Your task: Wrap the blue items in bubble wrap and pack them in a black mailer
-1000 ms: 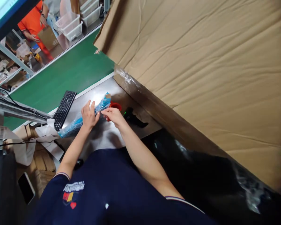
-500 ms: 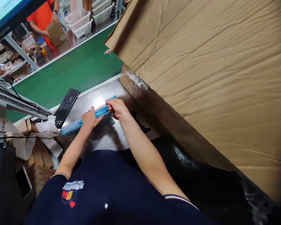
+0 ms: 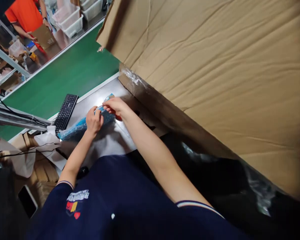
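A long blue plastic-wrapped package lies across the steel worktable. My left hand is curled over the package's middle, gripping it. At the package's far end my right hand has its fingers closed on the wrapping. A bit of red shows just under my right hand; I cannot make out what it is.
A black keyboard lies at the table's far left edge beside a green conveyor belt. A big cardboard sheet leans over the table's right side. Across the belt a person in orange holds a brown box. Boxes and a phone sit lower left.
My left hand has closed round the package's middle, having lain flat on it. My right hand stays on the far end, which shifted slightly. The view swung a little.
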`<state>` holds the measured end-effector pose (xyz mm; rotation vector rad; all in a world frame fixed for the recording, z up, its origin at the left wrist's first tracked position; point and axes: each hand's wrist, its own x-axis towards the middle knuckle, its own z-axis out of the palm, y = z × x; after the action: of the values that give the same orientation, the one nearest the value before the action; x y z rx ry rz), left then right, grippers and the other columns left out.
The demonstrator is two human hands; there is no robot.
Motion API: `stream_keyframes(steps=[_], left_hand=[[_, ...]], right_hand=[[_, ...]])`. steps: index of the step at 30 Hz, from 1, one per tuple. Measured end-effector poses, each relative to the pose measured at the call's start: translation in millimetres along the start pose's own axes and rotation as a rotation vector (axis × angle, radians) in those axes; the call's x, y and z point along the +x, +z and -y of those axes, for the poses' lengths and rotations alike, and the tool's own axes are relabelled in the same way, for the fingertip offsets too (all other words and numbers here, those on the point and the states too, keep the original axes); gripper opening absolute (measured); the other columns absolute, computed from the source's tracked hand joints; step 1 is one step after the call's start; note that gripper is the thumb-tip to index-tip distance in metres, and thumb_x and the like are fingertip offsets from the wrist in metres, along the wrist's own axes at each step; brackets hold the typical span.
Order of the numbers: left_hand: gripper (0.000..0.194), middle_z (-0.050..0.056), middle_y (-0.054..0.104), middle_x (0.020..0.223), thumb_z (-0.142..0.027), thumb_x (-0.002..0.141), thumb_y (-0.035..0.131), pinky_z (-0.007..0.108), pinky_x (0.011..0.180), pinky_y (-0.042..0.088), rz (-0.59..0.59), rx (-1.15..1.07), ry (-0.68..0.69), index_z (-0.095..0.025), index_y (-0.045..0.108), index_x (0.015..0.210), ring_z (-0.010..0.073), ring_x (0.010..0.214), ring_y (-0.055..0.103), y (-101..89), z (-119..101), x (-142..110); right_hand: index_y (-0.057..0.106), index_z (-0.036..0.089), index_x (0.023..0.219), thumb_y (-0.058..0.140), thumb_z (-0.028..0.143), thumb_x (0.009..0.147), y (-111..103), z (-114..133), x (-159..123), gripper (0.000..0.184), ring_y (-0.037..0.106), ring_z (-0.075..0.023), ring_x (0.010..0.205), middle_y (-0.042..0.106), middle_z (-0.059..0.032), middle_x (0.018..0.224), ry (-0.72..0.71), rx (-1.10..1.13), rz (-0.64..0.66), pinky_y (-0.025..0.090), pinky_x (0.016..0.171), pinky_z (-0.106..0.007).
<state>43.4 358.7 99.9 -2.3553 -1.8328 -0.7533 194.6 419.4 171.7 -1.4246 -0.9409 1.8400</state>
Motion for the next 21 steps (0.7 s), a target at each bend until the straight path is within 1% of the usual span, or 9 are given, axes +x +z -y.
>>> stream_keyframes(steps=[2, 4, 6, 8, 10, 13, 16, 18, 21], left_hand=[[0.015, 0.016, 0.067, 0.123, -0.029, 0.096, 0.062, 0.041, 0.098, 0.049, -0.018, -0.014, -0.033, -0.018, 0.064, 0.104, 0.0278, 0.112, 0.063, -1.5, 1.7, 3.3], [0.019, 0.016, 0.069, 0.112, -0.035, 0.097, 0.063, 0.041, 0.096, 0.048, 0.003, -0.005, -0.066, -0.017, 0.064, 0.103, 0.0279, 0.107, 0.064, -3.7, 3.4, 8.4], [0.021, 0.015, 0.069, 0.105, -0.035, 0.098, 0.063, 0.04, 0.095, 0.046, 0.034, -0.004, -0.108, -0.015, 0.064, 0.104, 0.0274, 0.103, 0.064, -5.3, 5.3, 15.0], [0.022, 0.013, 0.071, 0.104, -0.032, 0.097, 0.065, 0.038, 0.094, 0.046, 0.051, -0.038, -0.172, -0.014, 0.064, 0.11, 0.0255, 0.1, 0.064, -6.3, 7.4, 22.8], [0.024, 0.009, 0.072, 0.104, -0.03, 0.096, 0.067, 0.037, 0.093, 0.046, 0.064, -0.079, -0.235, -0.016, 0.066, 0.116, 0.0236, 0.098, 0.065, -6.8, 10.0, 30.7], [0.019, 0.007, 0.073, 0.101, -0.032, 0.096, 0.066, 0.037, 0.095, 0.045, 0.105, -0.101, -0.265, -0.021, 0.075, 0.109, 0.0237, 0.1, 0.065, -6.9, 14.9, 40.1], [0.02, 0.008, 0.072, 0.099, -0.034, 0.096, 0.066, 0.036, 0.096, 0.046, 0.106, -0.103, -0.249, -0.021, 0.08, 0.101, 0.0245, 0.102, 0.064, -5.7, 19.7, 44.0], [0.021, 0.009, 0.072, 0.104, -0.034, 0.097, 0.065, 0.034, 0.093, 0.047, 0.099, -0.108, -0.235, -0.021, 0.08, 0.104, 0.0237, 0.101, 0.065, -4.5, 21.8, 43.8], [0.025, 0.009, 0.073, 0.113, -0.035, 0.1, 0.06, 0.032, 0.09, 0.048, 0.129, -0.102, -0.203, -0.021, 0.079, 0.107, 0.0223, 0.099, 0.067, -2.8, 23.4, 42.8]], right_hand=[[0.059, 0.013, 0.059, 0.061, 0.009, 0.09, -0.9, 4.2, 1.6, 0.031, 0.035, -0.0047, 0.035, 0.051, 0.0036, 0.044, 0.009, -0.04, -0.014, 0.026, 0.034, -0.017], [0.058, 0.013, 0.056, 0.063, 0.01, 0.089, -0.5, 5.8, 4.5, 0.033, 0.032, -0.0048, 0.033, 0.049, 0.004, 0.041, -0.007, -0.086, -0.036, 0.021, 0.033, -0.019], [0.054, 0.015, 0.054, 0.066, 0.012, 0.086, 1.3, 4.0, 8.9, 0.035, 0.031, -0.005, 0.032, 0.047, 0.0047, 0.039, -0.05, -0.163, -0.06, 0.019, 0.034, -0.019], [0.051, 0.015, 0.053, 0.068, 0.013, 0.084, 3.9, -1.2, 14.3, 0.036, 0.031, -0.0043, 0.032, 0.042, 0.0062, 0.037, -0.1, -0.247, -0.084, 0.019, 0.037, -0.019], [0.051, 0.014, 0.054, 0.067, 0.013, 0.084, 6.4, -9.2, 19.7, 0.035, 0.031, -0.0029, 0.032, 0.038, 0.0077, 0.036, -0.142, -0.271, -0.103, 0.02, 0.04, -0.017], [0.05, 0.016, 0.056, 0.065, 0.015, 0.086, 8.7, -25.6, 24.8, 0.033, 0.033, -0.0038, 0.033, 0.038, 0.0087, 0.037, -0.196, -0.224, -0.129, 0.021, 0.04, -0.018], [0.051, 0.019, 0.059, 0.071, 0.023, 0.086, 8.4, -47.0, 26.0, 0.033, 0.035, -0.0055, 0.035, 0.041, 0.0086, 0.041, -0.246, -0.118, -0.147, 0.023, 0.038, -0.02], [0.055, 0.018, 0.062, 0.076, 0.029, 0.082, 7.5, -63.4, 27.1, 0.03, 0.038, -0.0052, 0.038, 0.047, 0.0076, 0.046, -0.284, 0.002, -0.141, 0.027, 0.039, -0.019], [0.06, 0.017, 0.071, 0.082, 0.035, 0.073, 8.4, -86.8, 34.0, 0.029, 0.044, -0.0065, 0.043, 0.052, 0.0067, 0.052, -0.333, 0.161, -0.135, 0.034, 0.042, -0.02]])
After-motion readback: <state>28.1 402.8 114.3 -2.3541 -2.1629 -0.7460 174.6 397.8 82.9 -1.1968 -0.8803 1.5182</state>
